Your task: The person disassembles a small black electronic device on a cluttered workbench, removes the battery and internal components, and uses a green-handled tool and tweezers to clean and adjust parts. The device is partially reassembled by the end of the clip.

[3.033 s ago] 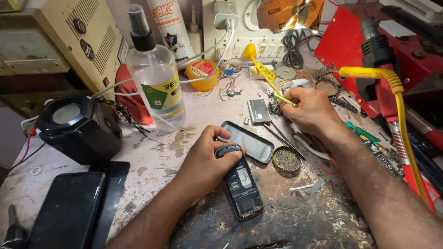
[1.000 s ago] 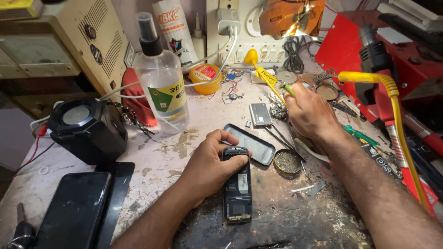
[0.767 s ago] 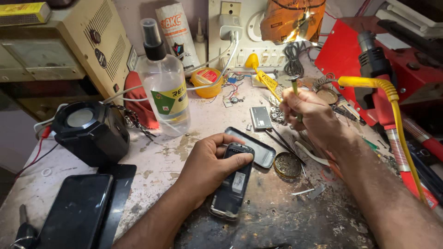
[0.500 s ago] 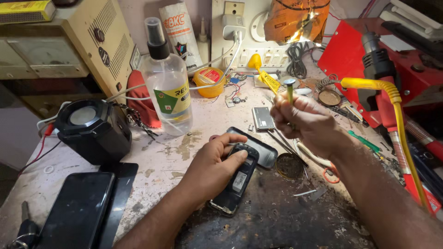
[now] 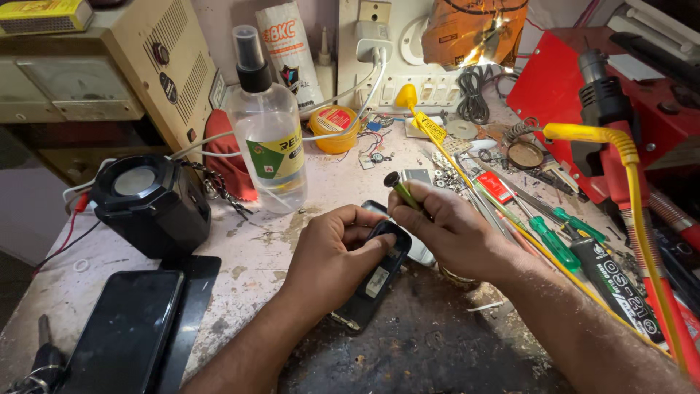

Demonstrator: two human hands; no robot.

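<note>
Right hand [image 5: 452,230] brought its screwdriver [image 5: 402,190] onto the left-held phone [image 5: 375,273].

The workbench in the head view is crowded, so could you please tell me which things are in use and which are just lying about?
In use:
left hand holding the small black phone
right hand holding the green-handled tool

Lying about:
clear spray bottle
black speaker
dark smartphone
green screwdrivers
yellow tin
yellow cable

Two bare forearms, left hand [image 5: 332,252] and right hand [image 5: 456,233], no sleeves.
</note>
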